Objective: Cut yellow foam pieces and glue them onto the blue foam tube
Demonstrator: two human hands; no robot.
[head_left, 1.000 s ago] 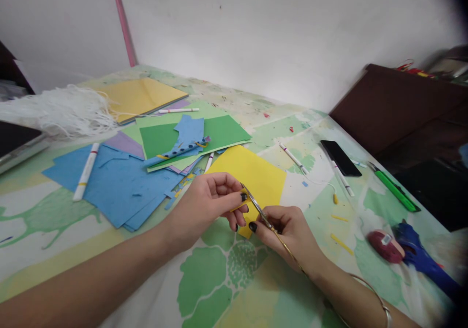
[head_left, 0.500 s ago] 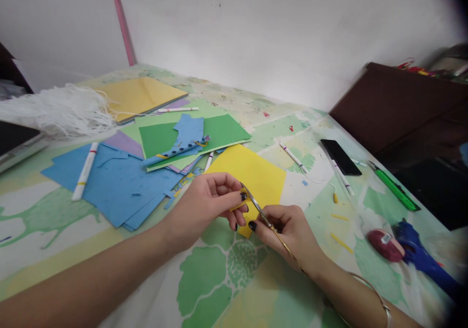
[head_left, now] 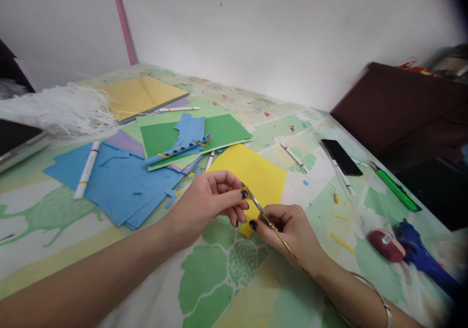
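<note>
My left hand pinches a small yellow paper piece between thumb and fingers; most of it is hidden behind the thumb. My right hand is closed around a pair of scissors, whose blades point up and left to my left thumb, at the small piece. Under both hands lies a yellow sheet on the table. Left of it, a rolled blue paper strip with dark dots and yellow bits rests on a green sheet.
Blue sheets with a marker on top lie at left, near white string. To the right are a phone, a green cutter, a blue glue gun and yellow paper strips. A wall stands behind.
Both hands stay almost in place. The small yellow piece shows less beside my left thumb, and the scissors have barely shifted.
</note>
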